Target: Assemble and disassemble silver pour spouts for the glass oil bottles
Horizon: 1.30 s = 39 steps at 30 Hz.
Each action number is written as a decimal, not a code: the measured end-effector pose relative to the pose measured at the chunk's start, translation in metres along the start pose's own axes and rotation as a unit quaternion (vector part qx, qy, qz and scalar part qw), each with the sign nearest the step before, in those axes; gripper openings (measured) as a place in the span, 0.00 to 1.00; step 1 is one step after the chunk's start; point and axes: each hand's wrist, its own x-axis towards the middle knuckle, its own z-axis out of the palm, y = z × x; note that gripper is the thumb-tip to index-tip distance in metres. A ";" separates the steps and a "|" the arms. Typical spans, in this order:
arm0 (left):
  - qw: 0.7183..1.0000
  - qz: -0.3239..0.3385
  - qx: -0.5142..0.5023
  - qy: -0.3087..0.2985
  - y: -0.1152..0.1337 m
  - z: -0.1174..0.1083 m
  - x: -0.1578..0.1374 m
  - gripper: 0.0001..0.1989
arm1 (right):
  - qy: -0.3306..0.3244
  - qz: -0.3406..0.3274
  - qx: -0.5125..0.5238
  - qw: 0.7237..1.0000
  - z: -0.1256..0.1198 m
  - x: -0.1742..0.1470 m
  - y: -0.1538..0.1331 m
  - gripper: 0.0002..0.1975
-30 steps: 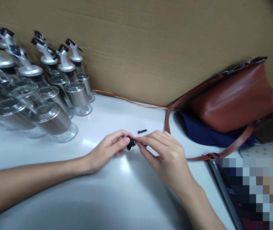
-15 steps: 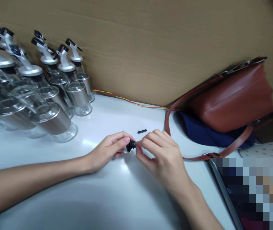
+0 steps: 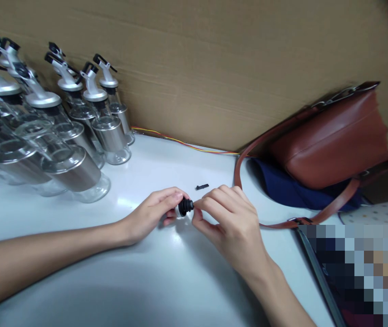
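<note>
A pourer stopper (image 3: 186, 206) with a black ribbed plug and a pale cap edge is held sideways just above the table, its plug pointing right. My left hand (image 3: 156, 211) is closed around the cap end, which the fingers mostly cover. At the plug's narrow tip, my right hand (image 3: 229, 218) has thumb and index finger pinched together. Whether something small sits in that pinch is hidden. Behind the stopper, a small black lever-like piece (image 3: 202, 186) lies on the white table (image 3: 166, 159).
Several glass bottles (image 3: 74, 169) with metal sleeves crowd the left, most with silver pourers; the front one is uncapped. Thin red and yellow wires (image 3: 187, 145) run along the cardboard wall (image 3: 197, 68). A brown bag (image 3: 336, 136), dark blue cloth (image 3: 275, 186) and dark-edged device (image 3: 319, 277) occupy the right.
The stopper has turned slightly in my left hand, showing more of its ribs and pale edge. My left thumb has shifted back a little. The right hand barely moved.
</note>
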 end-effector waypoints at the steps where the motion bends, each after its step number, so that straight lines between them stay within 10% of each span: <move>1: 1.000 0.000 -0.001 -0.001 0.000 0.000 0.000 0.20 | -0.001 -0.001 -0.002 1.000 0.000 0.000 0.000 0.10; 17: 0.999 0.011 0.023 0.019 -0.001 -0.002 -0.001 0.21 | -0.028 0.094 0.104 0.990 -0.007 0.002 0.002 0.04; 39: 1.000 -0.002 -0.007 -0.017 0.000 -0.001 -0.001 0.16 | 0.017 0.011 0.045 0.999 0.000 0.002 -0.004 0.08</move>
